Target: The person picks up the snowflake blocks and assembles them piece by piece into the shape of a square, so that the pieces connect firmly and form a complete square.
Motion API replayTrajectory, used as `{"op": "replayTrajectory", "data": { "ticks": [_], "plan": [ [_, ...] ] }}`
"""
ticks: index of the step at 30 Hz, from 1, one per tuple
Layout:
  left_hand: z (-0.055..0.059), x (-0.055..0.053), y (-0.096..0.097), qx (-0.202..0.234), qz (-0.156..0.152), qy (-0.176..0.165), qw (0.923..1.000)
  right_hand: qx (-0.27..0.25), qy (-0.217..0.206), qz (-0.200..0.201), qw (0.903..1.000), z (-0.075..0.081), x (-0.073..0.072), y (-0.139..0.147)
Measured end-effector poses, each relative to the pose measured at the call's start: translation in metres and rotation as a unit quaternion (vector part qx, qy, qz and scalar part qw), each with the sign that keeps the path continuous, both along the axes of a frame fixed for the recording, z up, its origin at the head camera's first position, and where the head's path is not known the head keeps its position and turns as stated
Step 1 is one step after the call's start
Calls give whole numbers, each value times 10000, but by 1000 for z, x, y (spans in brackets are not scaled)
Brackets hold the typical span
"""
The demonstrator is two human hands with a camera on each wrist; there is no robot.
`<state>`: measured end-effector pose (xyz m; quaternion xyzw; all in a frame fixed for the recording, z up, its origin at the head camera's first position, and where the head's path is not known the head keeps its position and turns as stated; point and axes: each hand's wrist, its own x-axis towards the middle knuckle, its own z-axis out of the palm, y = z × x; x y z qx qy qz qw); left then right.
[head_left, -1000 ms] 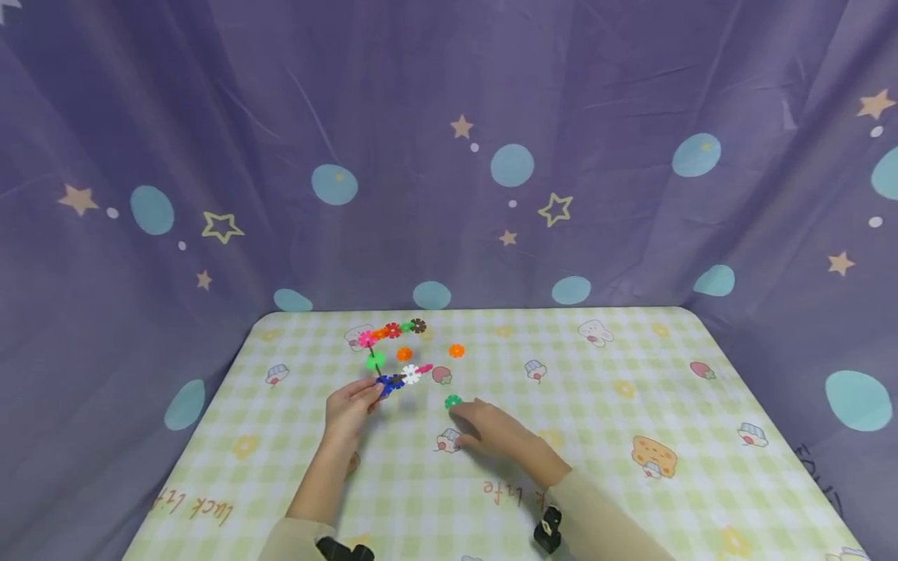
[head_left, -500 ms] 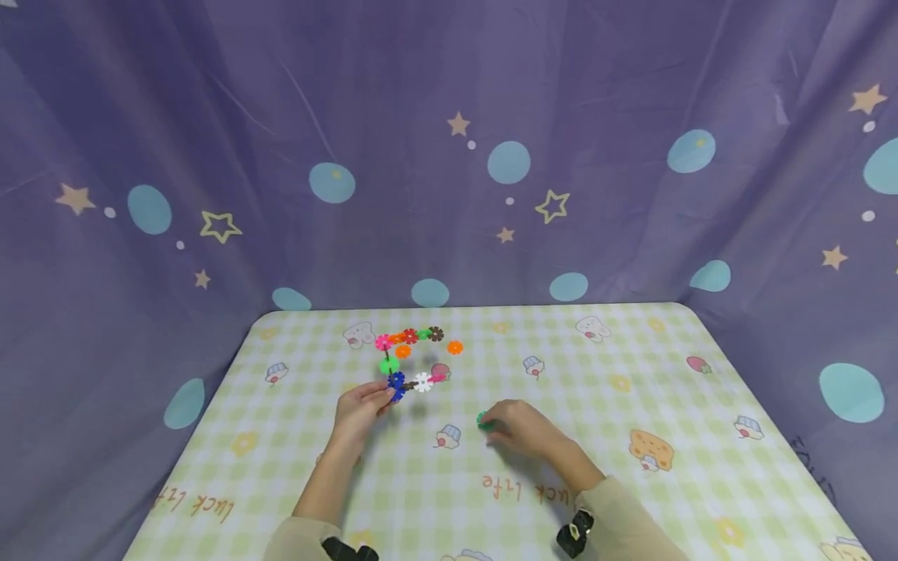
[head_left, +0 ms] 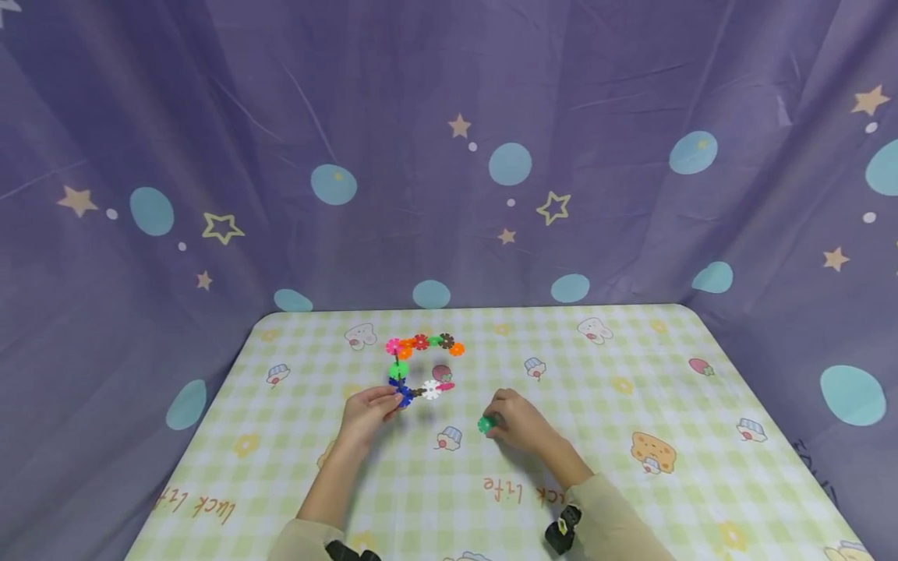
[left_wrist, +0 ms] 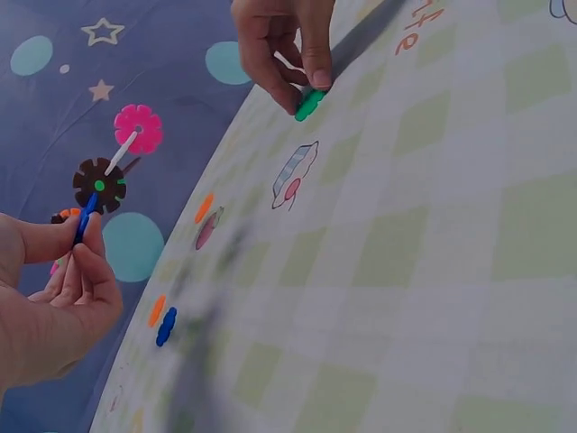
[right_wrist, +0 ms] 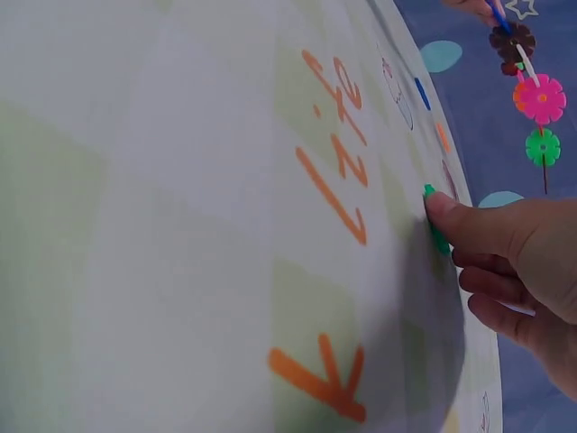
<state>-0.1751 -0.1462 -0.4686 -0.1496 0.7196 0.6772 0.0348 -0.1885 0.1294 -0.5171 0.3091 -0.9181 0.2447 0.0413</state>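
Note:
My left hand (head_left: 368, 417) pinches a blue snowflake disc (left_wrist: 87, 219) between thumb and fingers. That disc is part of a chain of interlocking snowflake discs held above the table. A white disc (head_left: 431, 389) and a pink disc (left_wrist: 138, 130) lie along its near arm. Its far arm carries a red disc (head_left: 421, 342) and a brown disc (head_left: 447, 341), and a light green disc (head_left: 398, 370) sits on the side joining the arms. To the right, my right hand (head_left: 519, 421) pinches a single green disc (left_wrist: 310, 105) by its edge, close over the tabletop.
On the checked tablecloth (head_left: 596, 405) lie two loose orange discs (left_wrist: 205, 208) and a loose blue disc (left_wrist: 166, 327), behind or beneath the chain in the head view. A purple patterned curtain (head_left: 421, 156) hangs behind the table's far edge.
My left hand has carried the chain to the right and slightly nearer. My right hand has taken hold of the green disc and moved it right and nearer.

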Motion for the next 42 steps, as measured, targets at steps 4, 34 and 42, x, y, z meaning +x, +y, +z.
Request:
{"op": "replayTrajectory", "data": {
  "ticks": [4, 34, 42],
  "plan": [
    [-2, 0, 4, -16, -18, 3, 10000, -190, -433, -161, 9988, 0, 1, -3],
    [-3, -1, 13, -224, -338, -147, 9991, -4566, -4282, -1884, 7567, 18, -4, -12],
    [-5, 0, 14, -254, -431, -238, 9985, -4719, -4219, -1918, 7500, 22, -1, -13]
  ]
}}
